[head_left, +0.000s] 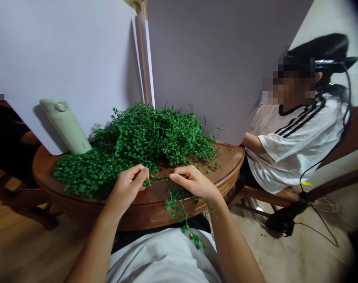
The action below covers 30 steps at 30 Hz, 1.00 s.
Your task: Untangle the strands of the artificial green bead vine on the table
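White boards point(79, 47) stand behind a round, dark-wood bench point(229, 165) with a glossy top, where a pile point(143, 137) of green foliage lies heaped from the middle out to the left rim. At the near edge you hold one sprig point(159, 180) stretched between both hands. Your left hand point(128, 184) is closed on one end, thumb pressed to fingertips, and your right hand point(193, 181) is pinched shut on the stem. The loose tail drops off the rim toward your lap. The sprig looks very light and limp: a thin, wiry stem strung with small round leaves, bending wherever it is unsupported. Whether it is plastic or living cannot be told from here. It would likely snag on its neighbours, since the pile is a dense tangle of the same fine stems. The stem itself, between leaf clusters, seems the safest place to grip; the tiny leaves look as though they could pull off under a hard pinch. A pale green flask point(67, 125), smooth and matt with a rounded cap, leans against the left board just beside the pile. A person point(287, 145) in a white shirt with black stripes sits at the right of the bench, hands hidden behind a board.
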Motion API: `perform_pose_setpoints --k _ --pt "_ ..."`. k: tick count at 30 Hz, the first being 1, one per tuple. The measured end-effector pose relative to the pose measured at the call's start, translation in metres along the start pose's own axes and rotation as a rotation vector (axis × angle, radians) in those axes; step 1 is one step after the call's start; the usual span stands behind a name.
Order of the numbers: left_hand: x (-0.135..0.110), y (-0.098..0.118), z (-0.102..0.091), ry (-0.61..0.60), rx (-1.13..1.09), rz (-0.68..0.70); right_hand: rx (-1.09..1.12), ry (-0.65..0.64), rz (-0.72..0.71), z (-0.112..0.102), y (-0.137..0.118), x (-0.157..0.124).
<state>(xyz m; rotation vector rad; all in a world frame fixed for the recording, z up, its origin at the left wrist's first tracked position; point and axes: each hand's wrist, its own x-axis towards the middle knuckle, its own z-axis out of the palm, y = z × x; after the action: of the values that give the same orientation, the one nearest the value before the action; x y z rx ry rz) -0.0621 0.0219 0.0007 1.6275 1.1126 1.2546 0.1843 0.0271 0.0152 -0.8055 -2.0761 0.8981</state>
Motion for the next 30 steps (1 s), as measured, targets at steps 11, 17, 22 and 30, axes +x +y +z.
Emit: perform_pose_setpoints --k 11,17,22,30 --pt "-0.0005 0.0026 0.0034 -0.063 0.061 0.070 0.039 0.060 0.039 0.0005 0.0016 -0.0002" --pt "0.0012 0.0029 0.0058 -0.050 0.075 0.091 0.042 0.059 0.042 0.0008 0.0029 0.0013" --pt "0.0020 0.0038 0.0066 -0.051 0.073 0.115 0.062 0.049 0.050 0.0014 0.0039 0.0023" --pt "0.0053 -0.0027 0.0070 -0.075 0.071 0.100 0.104 0.063 0.068 0.0042 0.0083 0.0042"
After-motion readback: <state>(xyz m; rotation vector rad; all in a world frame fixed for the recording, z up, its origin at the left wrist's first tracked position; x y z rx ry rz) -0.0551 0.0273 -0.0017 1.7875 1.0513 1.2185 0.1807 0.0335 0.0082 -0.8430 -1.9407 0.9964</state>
